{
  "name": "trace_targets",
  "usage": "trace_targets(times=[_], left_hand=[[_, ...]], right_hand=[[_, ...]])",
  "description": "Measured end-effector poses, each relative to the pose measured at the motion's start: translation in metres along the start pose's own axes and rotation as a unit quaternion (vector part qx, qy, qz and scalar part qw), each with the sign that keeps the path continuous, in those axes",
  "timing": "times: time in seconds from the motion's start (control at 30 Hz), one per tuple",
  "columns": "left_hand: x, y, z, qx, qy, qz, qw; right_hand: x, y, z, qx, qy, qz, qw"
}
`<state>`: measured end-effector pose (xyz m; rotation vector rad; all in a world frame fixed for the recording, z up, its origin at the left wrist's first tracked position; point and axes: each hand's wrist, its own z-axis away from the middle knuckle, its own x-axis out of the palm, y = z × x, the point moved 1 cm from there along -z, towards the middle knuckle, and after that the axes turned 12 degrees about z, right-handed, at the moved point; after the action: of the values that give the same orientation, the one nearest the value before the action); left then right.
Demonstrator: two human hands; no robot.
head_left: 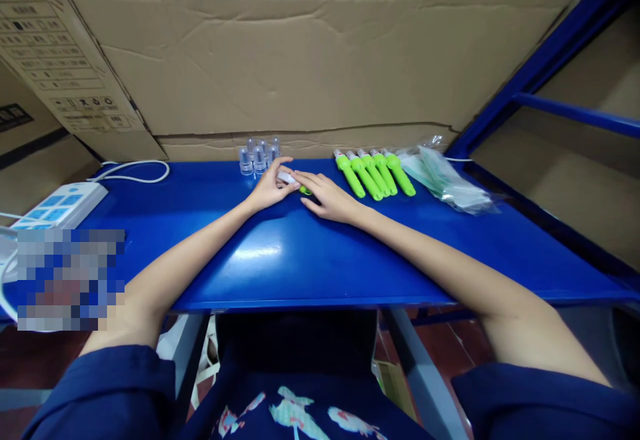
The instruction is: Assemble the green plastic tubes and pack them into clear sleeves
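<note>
My left hand [271, 188] is closed with a small white piece [286, 177] between its thumb and fingers. Beside it, my right hand [331, 199] has its fingers stretched out and its thumb apart, the fingertips touching or nearly touching the white piece. A bit of a bright green thing [305, 190] shows between the two hands; most of it is hidden. Just behind my left hand stand several clear plastic caps [259, 159]. To the right of my right hand, several green-handled tools [367, 177] with clear tips lie in a slanted row.
Clear plastic bags [447, 180] lie at the right back of the blue table [300, 267]. On the left are a white power strip [70, 203] and its cable [145, 165]. Cardboard [300, 53] walls the back, and a blue metal frame [530, 53] rises at the right.
</note>
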<state>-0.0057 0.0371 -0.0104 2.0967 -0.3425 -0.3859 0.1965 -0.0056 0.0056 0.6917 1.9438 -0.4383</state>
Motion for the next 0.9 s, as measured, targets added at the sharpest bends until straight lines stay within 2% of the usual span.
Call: trace_targets(times=[0.13,0.27,0.4,0.6,0.8,0.9], left_hand=[[-0.003,-0.003,-0.002,-0.017,-0.012,0.024,1.0],[-0.004,-0.003,-0.001,-0.041,-0.02,0.038,0.998],[-0.002,-0.001,-0.001,-0.037,-0.023,0.042,0.998],[0.001,0.002,-0.002,-0.055,-0.016,0.044,0.997],[0.003,0.003,-0.002,-0.075,-0.022,0.037,0.996],[0.004,0.004,-0.001,-0.059,-0.017,-0.014,0.998]], right_hand=[[-0.012,0.0,-0.004,0.052,-0.02,-0.108,0.993],[-0.016,0.002,-0.002,0.145,-0.046,-0.235,0.96],[-0.007,-0.002,0.002,0.154,-0.021,-0.31,0.938],[0.002,0.0,0.002,0.172,0.03,-0.296,0.939],[-0.001,0.014,0.004,0.186,0.058,-0.17,0.966],[-0.002,0.021,0.004,0.19,0.054,-0.131,0.972]])
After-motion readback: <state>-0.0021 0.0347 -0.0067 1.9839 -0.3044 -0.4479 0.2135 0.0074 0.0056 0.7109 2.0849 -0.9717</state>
